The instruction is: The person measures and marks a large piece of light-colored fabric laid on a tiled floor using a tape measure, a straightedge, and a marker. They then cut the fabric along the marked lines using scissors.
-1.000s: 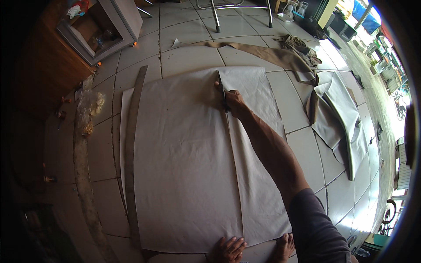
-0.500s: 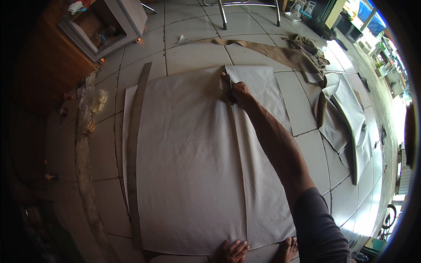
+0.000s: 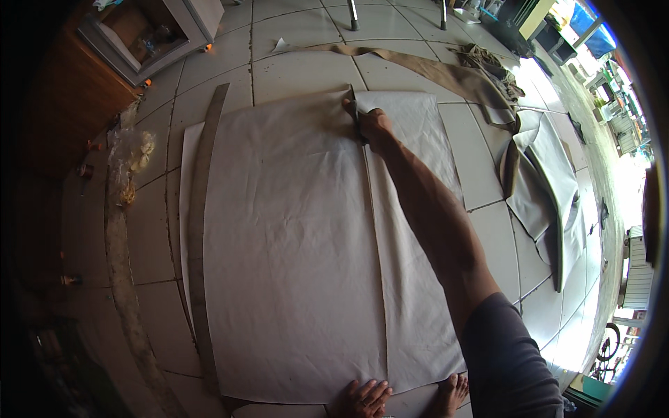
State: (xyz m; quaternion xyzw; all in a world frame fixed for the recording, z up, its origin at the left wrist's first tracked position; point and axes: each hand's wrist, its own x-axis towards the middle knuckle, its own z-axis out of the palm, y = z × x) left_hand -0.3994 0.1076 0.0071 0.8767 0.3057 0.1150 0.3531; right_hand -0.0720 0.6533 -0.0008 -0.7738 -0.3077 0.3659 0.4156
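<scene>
A large pale sheet of vinyl-like material (image 3: pixel 293 244) lies flat on the floor before me. A long straight slit runs up it from near my body, setting off a narrower right-hand piece (image 3: pixel 411 244). Close to the far edge, my right hand (image 3: pixel 377 129) is closed round dark-handled scissors (image 3: pixel 359 127) at the far end of the slit; their blades are mostly hidden. The material lifts slightly around them. My left hand (image 3: pixel 364 400) rests flat on the near edge, fingers stretched out, left of the slit's near end.
Along the sheet's left side lies a long grey-brown strip (image 3: pixel 201 230). Folded grey material (image 3: pixel 547 195) and a tan offcut (image 3: pixel 432 73) lie right and beyond. Plastic bags (image 3: pixel 132 164) sit by a cabinet (image 3: pixel 143 38) at left. My bare foot (image 3: pixel 453 393) is at the near edge.
The view has shifted slightly, so the floor and sheet appear a little higher and further left. My right hand stays on the scissors near the far edge; my left hand still lies flat.
</scene>
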